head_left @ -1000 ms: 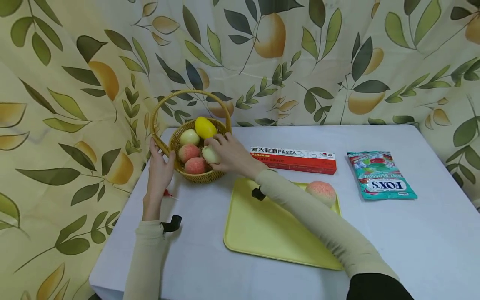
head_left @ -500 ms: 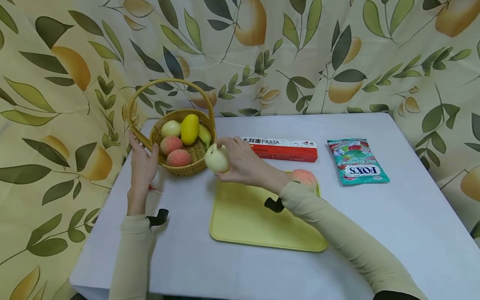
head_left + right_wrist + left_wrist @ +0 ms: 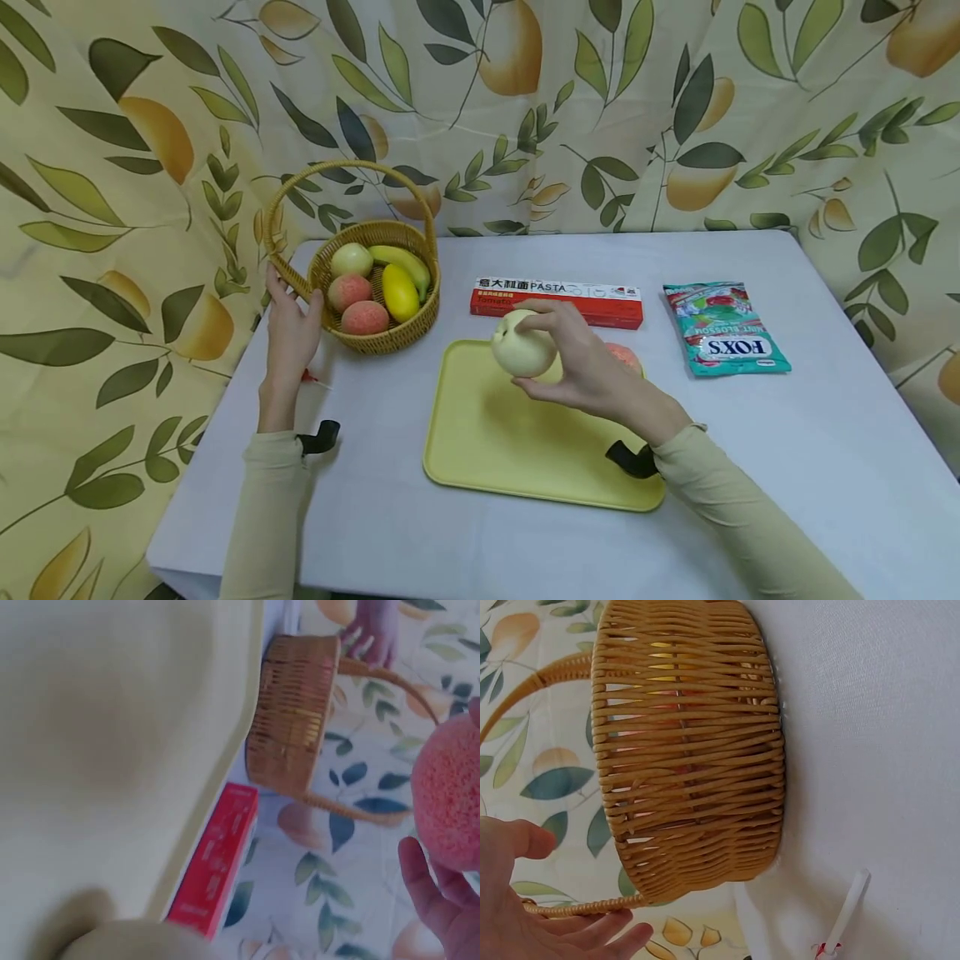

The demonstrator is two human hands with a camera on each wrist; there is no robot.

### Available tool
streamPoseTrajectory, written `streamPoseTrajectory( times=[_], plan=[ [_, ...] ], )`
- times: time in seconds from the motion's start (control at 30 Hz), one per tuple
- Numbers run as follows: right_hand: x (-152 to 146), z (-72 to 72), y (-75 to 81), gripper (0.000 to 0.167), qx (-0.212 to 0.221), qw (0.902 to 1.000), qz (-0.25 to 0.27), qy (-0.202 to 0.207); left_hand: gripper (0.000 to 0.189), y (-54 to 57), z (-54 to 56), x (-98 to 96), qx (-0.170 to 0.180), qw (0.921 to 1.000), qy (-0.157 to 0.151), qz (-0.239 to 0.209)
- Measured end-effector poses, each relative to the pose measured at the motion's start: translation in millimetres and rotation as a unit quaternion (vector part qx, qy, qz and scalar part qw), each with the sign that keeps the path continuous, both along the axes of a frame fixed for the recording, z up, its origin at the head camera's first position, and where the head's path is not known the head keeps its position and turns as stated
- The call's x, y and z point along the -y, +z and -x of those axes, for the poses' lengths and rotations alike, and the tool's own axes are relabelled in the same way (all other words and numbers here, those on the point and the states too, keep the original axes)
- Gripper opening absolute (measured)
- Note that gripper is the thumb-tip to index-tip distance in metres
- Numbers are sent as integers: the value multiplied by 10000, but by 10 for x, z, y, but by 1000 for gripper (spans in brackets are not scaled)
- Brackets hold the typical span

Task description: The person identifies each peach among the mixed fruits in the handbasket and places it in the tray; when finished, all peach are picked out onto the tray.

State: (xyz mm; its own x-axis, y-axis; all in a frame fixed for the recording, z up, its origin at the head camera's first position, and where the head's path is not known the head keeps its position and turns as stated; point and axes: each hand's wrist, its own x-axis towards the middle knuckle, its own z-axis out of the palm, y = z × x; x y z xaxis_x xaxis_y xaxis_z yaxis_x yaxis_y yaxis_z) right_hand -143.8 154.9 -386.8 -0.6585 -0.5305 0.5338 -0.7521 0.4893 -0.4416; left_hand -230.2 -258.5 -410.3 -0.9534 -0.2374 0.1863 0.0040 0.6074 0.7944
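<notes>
My right hand (image 3: 596, 367) holds a peach (image 3: 519, 348) above the yellow tray (image 3: 480, 467), fingers and thumb around its sides. The peach looks pale from above and pink in the right wrist view. Behind this hand another peach (image 3: 624, 356) sits on the tray, partly hidden. My left hand (image 3: 291, 342) is at the near left end of the handle of a wicker basket (image 3: 408, 335). In the left wrist view its fingers extend loosely under the handle, thumb apart. Inside the basket lie a banana (image 3: 407, 263), a yellow mango-like fruit (image 3: 401, 295), a pale round fruit (image 3: 352, 260) and two pink peaches (image 3: 365, 318).
A red and white pasta box (image 3: 600, 312) lies behind the tray. To its right is a teal Fox's candy bag (image 3: 726, 329). A small red item with a white stick (image 3: 847, 915) lies near my left wrist. A leaf-patterned curtain (image 3: 480, 108) hangs behind the white-covered table (image 3: 375, 517).
My right hand has lifted the peach out of the basket and carried it right, over the tray. The yellow fruit and the banana have shifted in the basket. My left hand stays at the handle.
</notes>
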Motion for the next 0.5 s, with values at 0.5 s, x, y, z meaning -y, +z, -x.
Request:
streamPoseTrajectory(
  times=[0.5],
  plan=[
    [-589,-456,-218,81,930,9871,-78,-1301,84,-32,-31,25,-46,9997,-124,-194]
  ],
)
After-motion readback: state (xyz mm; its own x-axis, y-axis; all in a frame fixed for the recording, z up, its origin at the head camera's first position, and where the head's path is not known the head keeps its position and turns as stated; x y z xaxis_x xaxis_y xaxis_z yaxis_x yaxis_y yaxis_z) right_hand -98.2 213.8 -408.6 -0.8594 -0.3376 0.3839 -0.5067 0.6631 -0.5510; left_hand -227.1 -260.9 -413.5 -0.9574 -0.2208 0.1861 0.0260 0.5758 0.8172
